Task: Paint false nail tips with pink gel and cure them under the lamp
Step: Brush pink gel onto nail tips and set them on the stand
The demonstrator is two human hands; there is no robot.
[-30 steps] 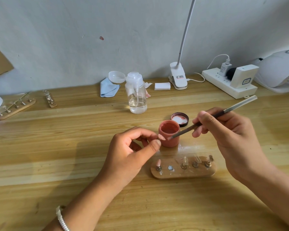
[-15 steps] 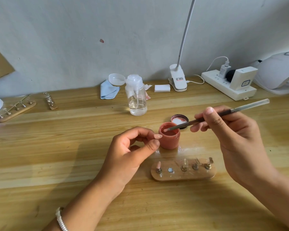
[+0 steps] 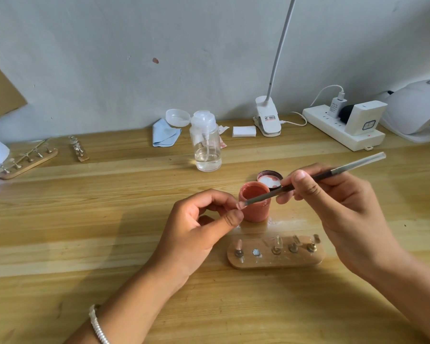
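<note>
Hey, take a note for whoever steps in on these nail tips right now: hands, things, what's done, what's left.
Left hand: fingers pinch one nail tip by the open gel pot.
Right hand: holds the brush, bristles on that tip.
Holder: one pink tip, one bare post, three clear tips.
Done: one tip on the holder is pink.
Left: finish the held tip, seat it on the bare post, paint the three clear ones, cure all.

The nail lamp (image 3: 417, 110) on the right gets chopped by the edge, and the clip lamp (image 3: 268, 117) neck runs off the top. The nail tip (image 3: 240, 205) is mostly buried in the left hand (image 3: 196, 227), and the brush (image 3: 266, 196) bristles are too tiny to make out.
</note>
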